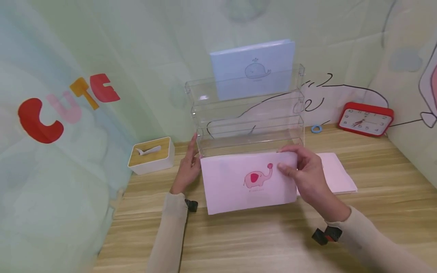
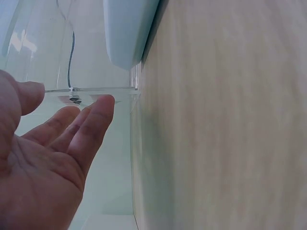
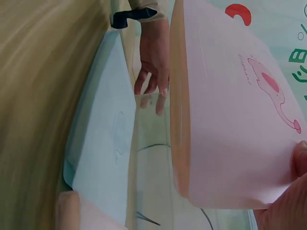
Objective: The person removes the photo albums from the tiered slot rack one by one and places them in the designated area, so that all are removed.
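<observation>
The right hand (image 1: 308,178) pinches a pink elephant notebook (image 1: 250,185), holding it before a clear tiered rack (image 1: 250,129). The left hand (image 1: 187,170) is loose, fingers extended at the rack's left side. Farther back, a blue whale notebook (image 1: 254,70) stands in the top tier.

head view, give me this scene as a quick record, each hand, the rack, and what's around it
right hand: pinches the elephant-print booklet near its right edge
elephant-print booklet: in front of the rack's lower part, cover facing the person
left hand: at the rack's left side, fingers extended
clear tiered rack: whale-print booklet upright in the top tier
right side: red-framed clock, pale pink booklet lying flat
left side: white box with wood-look lid
</observation>
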`<state>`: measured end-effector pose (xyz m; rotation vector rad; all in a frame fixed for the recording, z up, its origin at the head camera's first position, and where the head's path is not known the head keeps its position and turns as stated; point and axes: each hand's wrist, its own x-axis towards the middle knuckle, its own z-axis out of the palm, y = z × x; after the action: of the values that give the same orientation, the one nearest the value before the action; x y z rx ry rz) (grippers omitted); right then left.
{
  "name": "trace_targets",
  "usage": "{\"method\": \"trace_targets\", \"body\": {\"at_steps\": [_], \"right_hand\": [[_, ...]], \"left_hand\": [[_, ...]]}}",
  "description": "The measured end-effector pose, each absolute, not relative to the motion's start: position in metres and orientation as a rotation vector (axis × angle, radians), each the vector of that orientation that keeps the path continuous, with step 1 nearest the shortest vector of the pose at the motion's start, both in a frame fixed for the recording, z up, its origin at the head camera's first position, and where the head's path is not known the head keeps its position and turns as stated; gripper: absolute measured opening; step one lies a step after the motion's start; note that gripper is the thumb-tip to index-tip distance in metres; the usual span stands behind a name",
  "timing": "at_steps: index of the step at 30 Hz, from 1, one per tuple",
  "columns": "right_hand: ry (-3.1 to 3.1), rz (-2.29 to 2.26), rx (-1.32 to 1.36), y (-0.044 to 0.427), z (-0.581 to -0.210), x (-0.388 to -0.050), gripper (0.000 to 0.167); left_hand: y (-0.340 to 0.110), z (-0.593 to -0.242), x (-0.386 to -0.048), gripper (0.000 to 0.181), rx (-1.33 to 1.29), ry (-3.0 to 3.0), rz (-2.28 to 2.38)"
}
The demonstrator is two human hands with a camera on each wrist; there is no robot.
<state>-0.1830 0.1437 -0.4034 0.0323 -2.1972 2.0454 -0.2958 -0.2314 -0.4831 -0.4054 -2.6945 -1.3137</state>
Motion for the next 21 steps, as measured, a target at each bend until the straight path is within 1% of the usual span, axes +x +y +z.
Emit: {"method": "trace_targets", "body": {"at_steps": [21], "right_hand": [[-2.342,2.317,-0.256,0.144,-0.433,-0.163,0.031]], "left_hand": [[-0.232,-0.486,-0.297,0.082,-0.393,-2.702,-1.315]]}}
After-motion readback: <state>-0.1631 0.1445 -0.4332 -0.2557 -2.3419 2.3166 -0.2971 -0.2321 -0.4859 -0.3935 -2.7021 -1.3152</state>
